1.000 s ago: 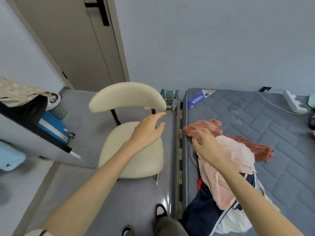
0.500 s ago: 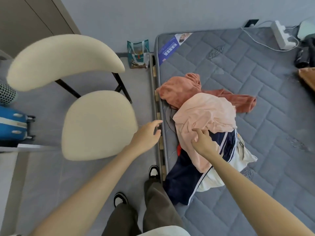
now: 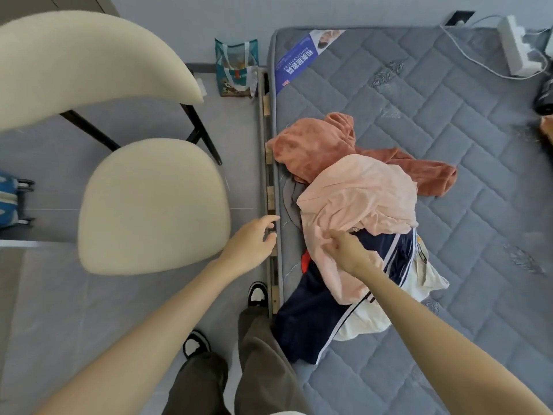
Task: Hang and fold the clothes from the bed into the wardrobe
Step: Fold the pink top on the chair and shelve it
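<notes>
So the clothes pile sits on the grey mattress (image 3: 449, 115), right by its left edge, and the pale pink top (image 3: 359, 199) is on top of it. The right hand (image 3: 350, 253) is pinching a fold of that top on its near side. The left hand (image 3: 253, 244) is open with relaxed fingers, hovering by the bed edge and holding nothing.

The top looks thin, light and floppy, so I reckon one pinch will just drag it up in a bunch. Better to grab both shoulders. It's crumpled, with its long run going roughly from far to near along the bed edge. I can't tell which end is the collar. It overlaps the rust fleece (image 3: 311, 145) and navy striped garment (image 3: 305, 313), which might snag.
</notes>
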{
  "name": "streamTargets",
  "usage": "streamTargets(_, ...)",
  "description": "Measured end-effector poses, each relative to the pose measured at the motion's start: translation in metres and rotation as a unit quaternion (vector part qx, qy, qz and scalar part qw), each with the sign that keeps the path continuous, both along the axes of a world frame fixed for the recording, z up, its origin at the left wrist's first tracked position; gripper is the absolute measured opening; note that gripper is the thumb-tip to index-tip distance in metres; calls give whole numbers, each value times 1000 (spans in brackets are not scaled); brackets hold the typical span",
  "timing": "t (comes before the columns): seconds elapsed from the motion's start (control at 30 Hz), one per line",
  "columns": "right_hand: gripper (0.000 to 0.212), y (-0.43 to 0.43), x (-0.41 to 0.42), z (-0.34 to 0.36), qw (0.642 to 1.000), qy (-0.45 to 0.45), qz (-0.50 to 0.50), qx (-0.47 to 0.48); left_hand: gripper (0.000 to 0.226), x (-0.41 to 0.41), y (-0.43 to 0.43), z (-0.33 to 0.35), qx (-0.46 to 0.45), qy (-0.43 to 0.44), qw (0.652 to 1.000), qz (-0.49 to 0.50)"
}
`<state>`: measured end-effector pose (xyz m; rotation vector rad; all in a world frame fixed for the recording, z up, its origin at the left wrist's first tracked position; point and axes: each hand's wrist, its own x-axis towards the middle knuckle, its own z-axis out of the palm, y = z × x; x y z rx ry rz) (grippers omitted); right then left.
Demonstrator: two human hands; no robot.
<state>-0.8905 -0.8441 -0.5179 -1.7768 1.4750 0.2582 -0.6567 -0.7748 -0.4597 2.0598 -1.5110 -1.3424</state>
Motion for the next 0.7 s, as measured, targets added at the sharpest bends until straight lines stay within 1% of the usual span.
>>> streamTargets(0.03,9,1,1,8,998,-53,-9,-18,46,-3,1,1,5,12,1000,0)
streamTargets(0.07,6,2,3,18,994,-100,-8,-35,48,-6,2,3,11,28,1000,0)
streamTargets(0.1,12,4,6,29,989,-138,-4,-49,52,-9,2,7,18,44,999,-1)
streamTargets(0.17,14,8,14,57,975,-211,-4,-62,63,-14,4,17,16,74,997,-8)
streamTargets(0.23,14,9,25,86,959,-271,2,-76,71,-16,5,30,-4,126,992,-8)
streamTargets(0.27,12,9,31,100,954,-291,7,-78,68,-17,6,37,-20,149,989,-4)
streamTargets(0.33,7,8,42,125,945,-317,17,-84,49,-14,8,50,-62,153,986,23)
streamTargets(0.37,5,6,47,136,942,-324,15,-91,40,-10,9,58,-84,142,985,46)
streamTargets(0.47,3,-3,61,164,939,-320,9,-122,24,11,10,89,-140,120,977,110)
streamTargets(0.53,5,-9,72,178,942,-289,44,-164,11,31,11,114,-196,111,966,124)
streamTargets(0.6,11,-15,88,186,937,-235,113,-232,29,50,13,143,-247,83,956,132)
streamTargets(0.63,13,-18,96,189,936,-210,144,-244,34,60,14,157,-268,79,950,143)
streamTargets(0.7,14,-23,112,195,941,-176,182,-224,34,84,19,186,-306,76,934,169)
